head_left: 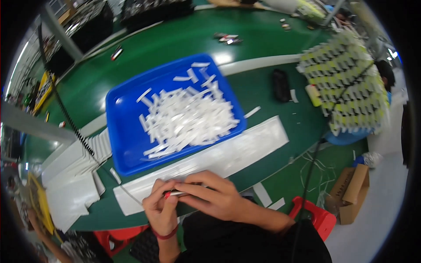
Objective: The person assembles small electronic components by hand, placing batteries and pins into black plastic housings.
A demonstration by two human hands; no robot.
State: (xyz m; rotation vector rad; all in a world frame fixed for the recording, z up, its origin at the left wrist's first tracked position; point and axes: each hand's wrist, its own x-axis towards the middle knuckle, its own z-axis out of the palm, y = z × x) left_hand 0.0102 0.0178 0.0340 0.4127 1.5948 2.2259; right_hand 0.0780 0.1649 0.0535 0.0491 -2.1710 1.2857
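Both hands meet over the near edge of the bench. My left hand (161, 208) pinches the red end of a small slim silver-and-red piece (175, 193); its exact kind is hard to make out. Around the piece's other end, the fingers of my right hand (215, 195) are closed, hiding much of it. Just beyond the hands, a long white glossy sheet (245, 151) lies slantwise on the green bench. Behind that stands a blue tray (127, 118), with a heap of short white strips (193, 118) in it.
White sheets (72, 197) are stacked at the left. A black case (280, 85) lies right of the tray, near a tall stack of yellow-green and white pieces (344, 83). Small devices (228, 38) sit farther back. A coiled black cord (70, 116) hangs at left; a red stool (313, 217) stands below right.
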